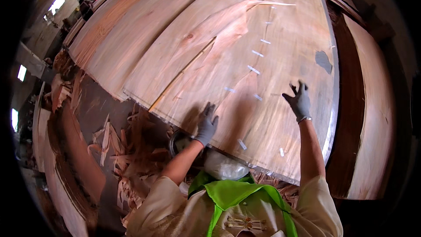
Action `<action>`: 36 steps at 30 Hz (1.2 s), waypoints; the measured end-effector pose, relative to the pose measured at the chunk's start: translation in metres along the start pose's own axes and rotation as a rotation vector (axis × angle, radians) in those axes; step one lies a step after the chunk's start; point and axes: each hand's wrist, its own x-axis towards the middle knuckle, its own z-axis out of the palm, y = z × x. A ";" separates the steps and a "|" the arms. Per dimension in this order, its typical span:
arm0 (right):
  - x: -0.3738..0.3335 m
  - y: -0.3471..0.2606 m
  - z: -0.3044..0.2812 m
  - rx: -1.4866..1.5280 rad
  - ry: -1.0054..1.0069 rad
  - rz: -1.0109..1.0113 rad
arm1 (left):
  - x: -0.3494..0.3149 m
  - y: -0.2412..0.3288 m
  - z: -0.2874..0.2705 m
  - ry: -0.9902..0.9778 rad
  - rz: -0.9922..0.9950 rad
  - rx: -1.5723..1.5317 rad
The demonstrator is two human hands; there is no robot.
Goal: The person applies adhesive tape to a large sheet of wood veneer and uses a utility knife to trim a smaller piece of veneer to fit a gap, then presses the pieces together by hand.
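A large pale wood veneer sheet lies in front of me, with several short white tape strips along its seams. My left hand, in a grey glove, rests at the sheet's near edge with its fingers stretched out. Farther right, my gloved right hand is over the sheet, fingers spread and nothing in them. Whether its fingertips touch the wood I cannot tell. A torn, raised veneer flap sticks up toward the far side, beside a long dark-edged split. A grey patch shows near the right edge.
More veneer sheets lie to the left. Torn veneer scraps litter the floor at the near left. A round dark metal object and a clear plastic bundle sit below the near edge. Another veneer stack stands at right.
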 end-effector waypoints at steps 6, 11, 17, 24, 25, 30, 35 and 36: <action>-0.032 -0.060 0.044 -0.066 -0.342 -0.001 | 0.015 -0.094 -0.049 0.251 -0.135 0.075; -0.096 -0.067 0.122 -0.226 -0.495 -0.391 | 0.098 -0.128 -0.066 0.205 -0.198 0.256; -0.101 -0.055 0.149 -0.163 -0.422 -0.381 | 0.210 -0.177 -0.058 0.016 -0.243 0.606; -0.098 -0.056 0.145 -0.136 -0.418 -0.379 | 0.294 -0.225 -0.012 0.028 -0.492 0.791; -0.097 -0.058 0.148 -0.134 -0.447 -0.396 | 0.296 -0.251 -0.021 0.052 -0.518 0.770; -0.098 -0.051 0.149 -0.115 -0.460 -0.335 | 0.324 -0.262 -0.033 -0.153 -0.403 0.746; -0.095 -0.056 0.148 -0.112 -0.447 -0.325 | 0.337 -0.254 -0.050 -0.330 -0.413 0.685; -0.095 -0.058 0.147 -0.120 -0.448 -0.322 | 0.338 -0.246 -0.053 -0.269 -0.417 0.679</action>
